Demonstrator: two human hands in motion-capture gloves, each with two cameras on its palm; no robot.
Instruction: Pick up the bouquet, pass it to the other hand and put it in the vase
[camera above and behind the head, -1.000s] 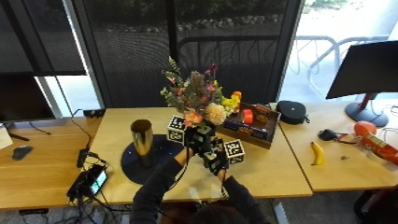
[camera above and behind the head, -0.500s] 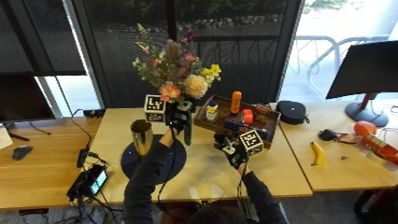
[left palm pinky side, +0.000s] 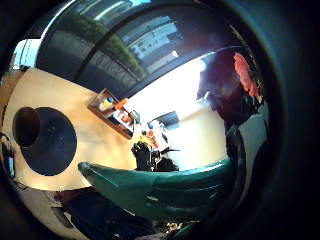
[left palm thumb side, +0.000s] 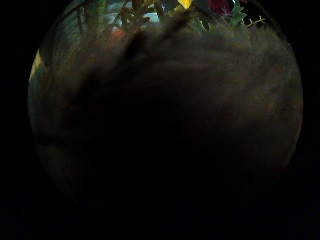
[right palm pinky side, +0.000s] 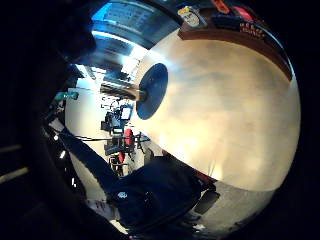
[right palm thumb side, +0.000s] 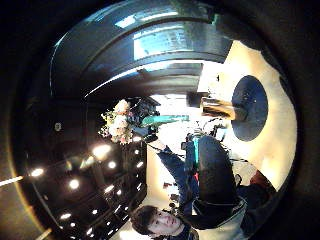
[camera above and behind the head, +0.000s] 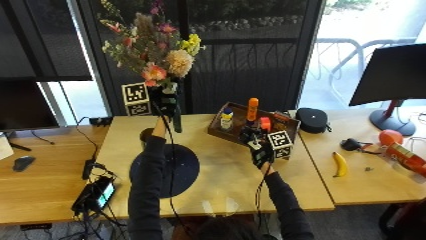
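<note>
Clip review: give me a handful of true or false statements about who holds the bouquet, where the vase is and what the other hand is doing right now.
1. The left hand grips the mixed-flower bouquet. True.
2. The bouquet stands in the metallic cylindrical vase. False: it is held raised in the air.
3. The vase stands on the dark round mat. True.
4. The right hand holds the yellow banana. False: the banana lies on the table, apart from it.
</note>
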